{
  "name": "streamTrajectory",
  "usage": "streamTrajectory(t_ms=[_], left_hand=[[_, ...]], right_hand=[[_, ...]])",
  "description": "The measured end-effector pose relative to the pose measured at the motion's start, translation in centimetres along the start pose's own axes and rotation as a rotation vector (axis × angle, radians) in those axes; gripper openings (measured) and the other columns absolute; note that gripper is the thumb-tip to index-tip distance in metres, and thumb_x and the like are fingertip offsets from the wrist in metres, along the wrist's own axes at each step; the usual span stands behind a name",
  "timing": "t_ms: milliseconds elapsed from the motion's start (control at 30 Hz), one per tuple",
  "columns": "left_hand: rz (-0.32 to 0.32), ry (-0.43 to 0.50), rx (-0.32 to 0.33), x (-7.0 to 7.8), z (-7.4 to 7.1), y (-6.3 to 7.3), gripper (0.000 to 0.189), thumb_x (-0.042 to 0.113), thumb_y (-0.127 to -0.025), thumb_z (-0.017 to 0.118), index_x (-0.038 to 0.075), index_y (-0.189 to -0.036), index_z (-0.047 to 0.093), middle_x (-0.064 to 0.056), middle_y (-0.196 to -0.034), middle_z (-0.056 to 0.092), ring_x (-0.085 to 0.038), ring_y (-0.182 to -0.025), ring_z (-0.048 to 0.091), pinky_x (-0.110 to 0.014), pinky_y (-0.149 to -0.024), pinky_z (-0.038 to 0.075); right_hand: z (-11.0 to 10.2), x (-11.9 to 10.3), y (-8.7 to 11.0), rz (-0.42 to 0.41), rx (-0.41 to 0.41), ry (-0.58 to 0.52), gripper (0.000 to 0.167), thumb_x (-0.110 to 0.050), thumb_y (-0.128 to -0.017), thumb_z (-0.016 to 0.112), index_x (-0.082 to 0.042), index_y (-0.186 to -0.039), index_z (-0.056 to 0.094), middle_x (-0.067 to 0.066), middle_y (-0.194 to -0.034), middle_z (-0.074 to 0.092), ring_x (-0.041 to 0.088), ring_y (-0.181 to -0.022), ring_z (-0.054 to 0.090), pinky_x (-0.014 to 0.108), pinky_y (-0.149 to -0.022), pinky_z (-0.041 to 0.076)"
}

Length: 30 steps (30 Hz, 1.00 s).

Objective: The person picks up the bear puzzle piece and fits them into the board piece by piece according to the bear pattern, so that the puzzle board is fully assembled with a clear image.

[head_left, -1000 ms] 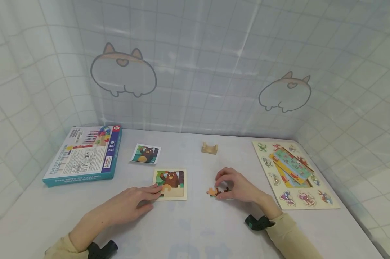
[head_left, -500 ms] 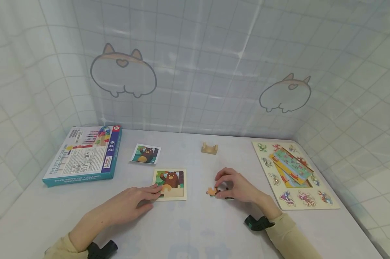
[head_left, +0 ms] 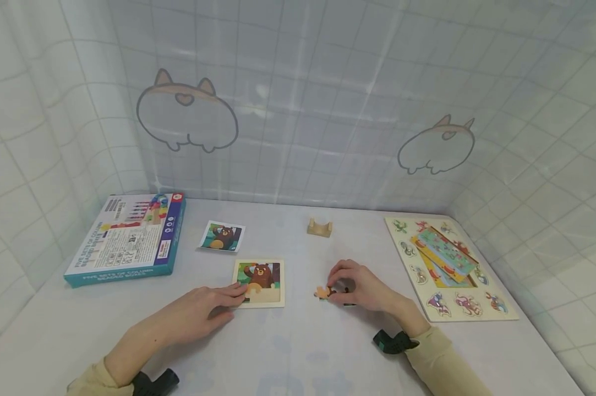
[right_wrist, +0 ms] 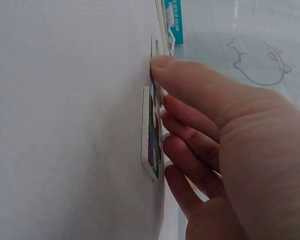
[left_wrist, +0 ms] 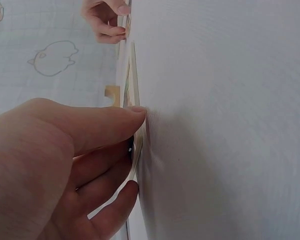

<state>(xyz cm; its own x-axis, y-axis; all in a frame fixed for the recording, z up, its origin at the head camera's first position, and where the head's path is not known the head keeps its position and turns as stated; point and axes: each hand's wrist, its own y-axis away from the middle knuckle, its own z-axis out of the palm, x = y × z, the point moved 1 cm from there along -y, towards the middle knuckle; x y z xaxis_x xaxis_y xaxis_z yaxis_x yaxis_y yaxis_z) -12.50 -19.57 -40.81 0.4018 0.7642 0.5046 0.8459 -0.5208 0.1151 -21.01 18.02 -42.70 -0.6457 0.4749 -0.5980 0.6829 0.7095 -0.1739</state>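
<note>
A square wooden bear puzzle lies before me, with bare wood along its lower part. My left hand rests its fingers on the puzzle's lower left corner, thumb at the near edge. To the right, my right hand pinches an orange and brown puzzle piece between thumb and fingertips, close to the table. A second puzzle piece, dark with green and purple, lies beneath the curved fingers in the right wrist view. In the head view the hand mostly hides that piece.
A bear picture card lies behind the puzzle. Farther back stands a small wooden holder. A blue-edged box is at the left; a peg puzzle board with colourful cards on it is at the right.
The orange and brown piece has shifted slightly left and come apart from the other piece beneath my right hand. My left hand has stayed on the puzzle.
</note>
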Motion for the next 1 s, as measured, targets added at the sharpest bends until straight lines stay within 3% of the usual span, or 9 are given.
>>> streamTrajectory(t_ms=[200,433,800,1000], left_hand=[[0.017,0.002,0.006,0.0,0.0,0.1,0.042,0.025,-0.095,0.069,0.014,-0.135,0.064,0.004,-0.151,0.051,-0.027,-0.138,0.05,-0.054,-0.107,0.045],[0.021,-0.003,0.011,0.1,0.0,0.1,0.041,0.025,-0.095,0.069,0.014,-0.135,0.065,0.004,-0.151,0.051,-0.027,-0.138,0.05,-0.054,-0.107,0.045],[0.017,0.004,0.001,0.0,0.0,0.2,0.041,0.024,-0.095,0.068,0.014,-0.135,0.064,0.003,-0.151,0.051,-0.028,-0.138,0.05,-0.054,-0.107,0.045],[0.009,0.006,-0.001,0.1,-0.1,0.0,0.041,0.025,-0.095,0.069,0.015,-0.134,0.065,0.004,-0.151,0.051,-0.027,-0.138,0.049,-0.054,-0.108,0.045]], right_hand=[[0.0,0.0,0.0,-0.021,0.017,0.027,0.016,-0.024,-0.086,0.081,-0.02,-0.098,0.072,-0.011,-0.1,0.064,0.008,-0.093,0.057,0.025,-0.083,0.052],[0.2,-0.3,-0.1,-0.04,0.021,0.061,0.022,-0.029,-0.081,0.084,-0.019,-0.097,0.072,-0.008,-0.103,0.061,0.01,-0.095,0.055,0.026,-0.083,0.05],[0.1,-1.2,-0.2,-0.019,0.021,0.092,0.019,-0.024,-0.086,0.081,-0.015,-0.098,0.071,-0.006,-0.102,0.063,0.01,-0.089,0.057,0.025,-0.077,0.053],[0.1,-1.1,-0.1,-0.033,0.046,0.098,0.02,-0.023,-0.085,0.081,-0.015,-0.1,0.07,-0.007,-0.1,0.066,0.007,-0.09,0.06,0.025,-0.081,0.054]])
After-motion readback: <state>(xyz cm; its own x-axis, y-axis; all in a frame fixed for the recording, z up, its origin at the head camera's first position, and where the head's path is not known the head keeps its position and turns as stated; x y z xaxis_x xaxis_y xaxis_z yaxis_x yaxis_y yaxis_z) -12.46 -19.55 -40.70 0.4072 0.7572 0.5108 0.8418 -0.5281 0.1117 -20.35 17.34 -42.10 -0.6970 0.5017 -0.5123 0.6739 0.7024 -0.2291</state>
